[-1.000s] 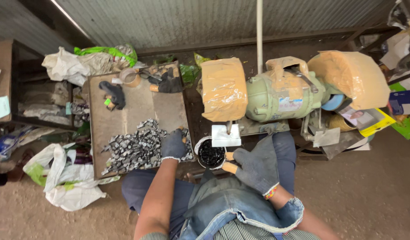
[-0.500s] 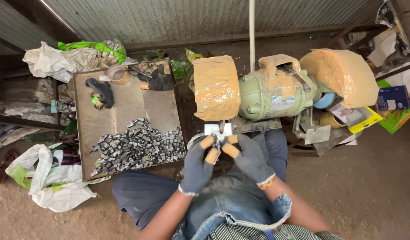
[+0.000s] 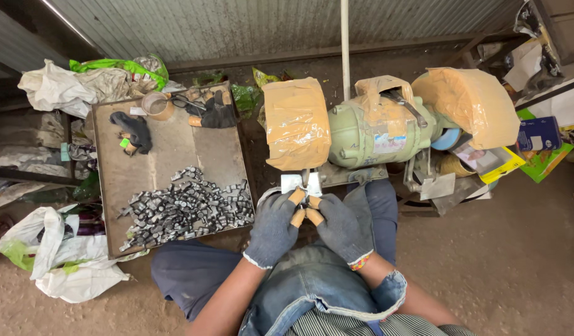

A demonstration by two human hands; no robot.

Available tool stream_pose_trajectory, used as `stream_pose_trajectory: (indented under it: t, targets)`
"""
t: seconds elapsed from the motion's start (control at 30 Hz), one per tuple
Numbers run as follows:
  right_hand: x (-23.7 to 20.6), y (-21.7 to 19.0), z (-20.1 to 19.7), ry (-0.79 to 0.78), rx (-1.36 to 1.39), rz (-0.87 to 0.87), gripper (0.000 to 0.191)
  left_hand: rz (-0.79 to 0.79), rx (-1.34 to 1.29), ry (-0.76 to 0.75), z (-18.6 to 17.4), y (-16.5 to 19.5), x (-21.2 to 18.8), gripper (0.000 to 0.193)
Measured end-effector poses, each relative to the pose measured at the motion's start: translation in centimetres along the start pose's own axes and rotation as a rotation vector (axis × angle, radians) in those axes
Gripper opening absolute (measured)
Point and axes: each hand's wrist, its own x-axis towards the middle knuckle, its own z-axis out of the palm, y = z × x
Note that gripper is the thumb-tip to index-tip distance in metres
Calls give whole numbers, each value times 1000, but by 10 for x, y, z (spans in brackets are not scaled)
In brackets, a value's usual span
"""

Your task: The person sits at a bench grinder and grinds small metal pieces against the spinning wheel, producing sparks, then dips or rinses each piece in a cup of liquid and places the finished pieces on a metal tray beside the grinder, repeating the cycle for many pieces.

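Head view | both gloved hands, left hand and right hand, fingers pinched on small metal piece below grinder | heap of metal pieces left of grinder, unworked by the look.

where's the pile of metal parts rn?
Head view, left of centre: the metal parts lie heaped on the near end of the tray, just left of the gloved left hand and the grinder.

Even, soft daylight; shadows faint, no glare. Sharp centre, mild wide-angle bending at edges, corners slightly darker.
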Motion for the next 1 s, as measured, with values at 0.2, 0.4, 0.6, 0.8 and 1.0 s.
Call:
stream_pose_trajectory:
  t: [0.2, 0.4, 0.6, 0.8, 1.0]
  targets:
    - [-18, 3, 20, -45, 592, 313, 33, -5, 48, -55, -6, -1, 6, 37]
    - [-24, 8, 9, -2, 889, 228, 51, 371, 136, -138, -18, 5, -6, 47]
    - [7, 13, -10, -100, -51, 81, 38, 129, -6, 126, -24, 5, 11, 37]
    - [17, 6, -9, 8, -37, 120, 34, 31, 42, 91, -25, -9, 35, 37]
    - [32, 0, -4, 138, -87, 13, 29, 93, -13, 33, -18, -27, 54, 25]
